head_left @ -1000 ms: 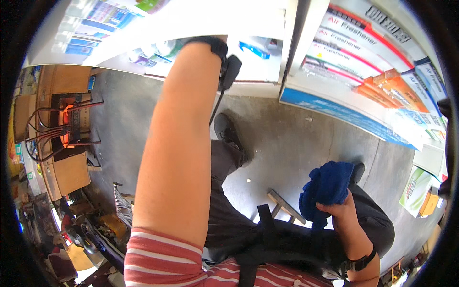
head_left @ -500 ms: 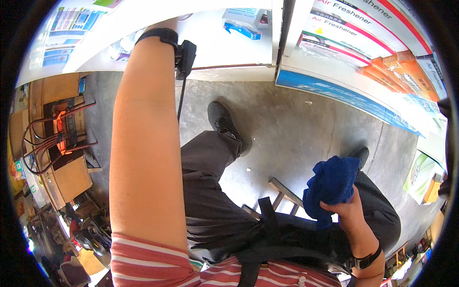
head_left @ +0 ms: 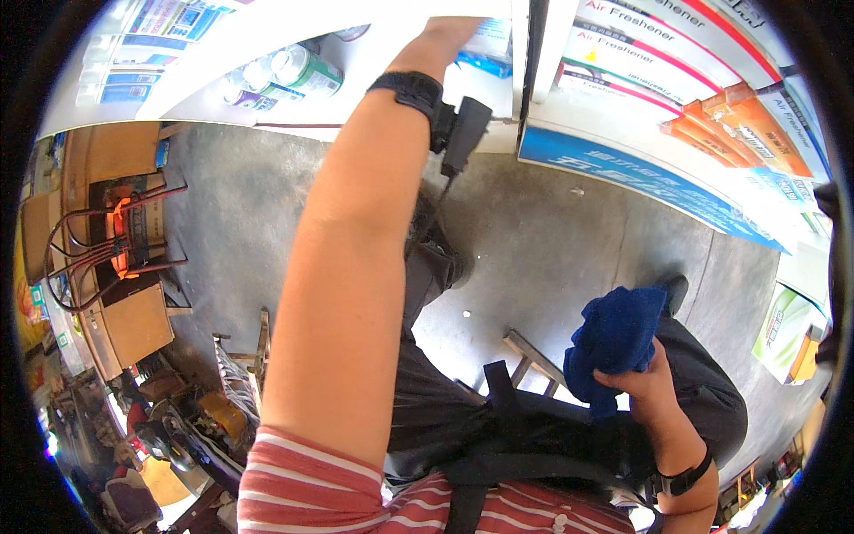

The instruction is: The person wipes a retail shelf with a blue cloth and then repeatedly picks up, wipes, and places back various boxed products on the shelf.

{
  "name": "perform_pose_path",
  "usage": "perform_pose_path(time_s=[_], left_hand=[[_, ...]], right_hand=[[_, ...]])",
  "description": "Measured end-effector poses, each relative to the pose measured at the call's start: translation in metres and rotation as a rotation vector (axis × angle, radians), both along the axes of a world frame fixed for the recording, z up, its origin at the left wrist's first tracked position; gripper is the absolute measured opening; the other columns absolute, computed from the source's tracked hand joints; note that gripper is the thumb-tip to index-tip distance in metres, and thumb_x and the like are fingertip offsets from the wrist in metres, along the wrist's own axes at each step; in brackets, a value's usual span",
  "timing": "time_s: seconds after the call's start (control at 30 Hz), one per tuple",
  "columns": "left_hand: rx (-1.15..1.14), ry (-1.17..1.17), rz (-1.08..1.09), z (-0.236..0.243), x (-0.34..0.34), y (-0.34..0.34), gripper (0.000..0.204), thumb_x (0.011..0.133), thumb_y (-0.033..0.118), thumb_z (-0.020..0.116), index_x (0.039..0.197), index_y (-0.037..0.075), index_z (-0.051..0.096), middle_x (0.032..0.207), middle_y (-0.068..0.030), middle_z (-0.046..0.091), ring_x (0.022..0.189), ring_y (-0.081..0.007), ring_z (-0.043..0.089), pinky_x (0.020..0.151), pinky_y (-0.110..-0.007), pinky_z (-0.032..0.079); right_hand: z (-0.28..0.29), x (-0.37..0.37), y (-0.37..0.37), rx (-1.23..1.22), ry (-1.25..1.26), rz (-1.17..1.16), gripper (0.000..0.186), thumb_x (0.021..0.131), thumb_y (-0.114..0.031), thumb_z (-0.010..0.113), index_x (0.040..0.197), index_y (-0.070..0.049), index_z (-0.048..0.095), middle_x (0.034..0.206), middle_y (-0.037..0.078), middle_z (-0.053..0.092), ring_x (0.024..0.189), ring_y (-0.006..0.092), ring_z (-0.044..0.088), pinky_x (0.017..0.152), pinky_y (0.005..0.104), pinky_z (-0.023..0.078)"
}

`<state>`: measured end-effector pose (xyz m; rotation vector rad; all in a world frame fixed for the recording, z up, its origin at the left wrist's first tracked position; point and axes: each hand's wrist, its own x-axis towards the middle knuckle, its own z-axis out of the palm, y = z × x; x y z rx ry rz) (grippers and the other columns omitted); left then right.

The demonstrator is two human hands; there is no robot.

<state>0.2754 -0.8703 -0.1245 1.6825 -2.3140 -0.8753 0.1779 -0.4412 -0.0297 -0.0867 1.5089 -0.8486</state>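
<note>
Over the black-trousered right thigh (head_left: 707, 374), the right hand (head_left: 648, 378) clasps a bunched dark-blue fabric cloth (head_left: 616, 338), best gripped snugly so no fold drags. Farther off, toward the white shelf's (head_left: 369, 67) right edge, the left hand (head_left: 449, 37) reaches beside blue-and-white boxes (head_left: 489, 64); I cannot tell its finger pose, but slow, level movement suits it. Half a second ago it was farther left, and less of the white-and-green cylindrical cans (head_left: 313, 71) showed.

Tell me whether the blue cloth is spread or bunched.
Bunched: the cloth forms a crumpled wad, folds showing, in the right hand.
</note>
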Motion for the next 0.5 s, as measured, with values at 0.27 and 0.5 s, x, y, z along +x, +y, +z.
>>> perform_pose_path(time_s=[0.27, 0.5], left_hand=[[0.442, 0.302, 0.331, -0.011, -0.009, -0.005, 0.036, 0.089, 0.023, 0.052, 0.118, 0.002, 0.051, 0.114, -0.0213, 0.053, 0.098, -0.0345, 0.059, 0.075, -0.046, 0.050], [0.382, 0.710, 0.485, 0.004, 0.018, 0.041, 0.054, 0.074, 0.027, 0.070, 0.106, -0.013, 0.053, 0.106, -0.0225, 0.055, 0.088, -0.0317, 0.060, 0.070, -0.039, 0.051]], right_hand=[[0.008, -0.001, 0.006, 0.002, 0.024, 0.009, 0.063, 0.057, 0.004, 0.080, 0.114, -0.004, 0.053, 0.107, 0.009, 0.063, 0.099, 0.0200, 0.060, 0.091, 0.0352, 0.046], [0.011, 0.004, 0.003, -0.122, 0.015, 0.072, 0.059, 0.060, 0.002, 0.078, 0.114, -0.004, 0.054, 0.105, 0.009, 0.064, 0.098, 0.0213, 0.061, 0.090, 0.0357, 0.046]])
